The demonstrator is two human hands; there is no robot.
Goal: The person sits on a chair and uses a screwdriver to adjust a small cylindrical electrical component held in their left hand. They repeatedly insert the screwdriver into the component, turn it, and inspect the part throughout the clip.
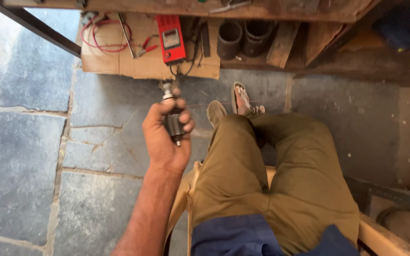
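L hand (163,135) tight round motor armature (172,114)

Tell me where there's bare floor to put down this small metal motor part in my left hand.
The grey stone floor left of your left hand is bare, as is the patch right of your knees. The brown cardboard sheet ahead is crowded with a red meter and wires.
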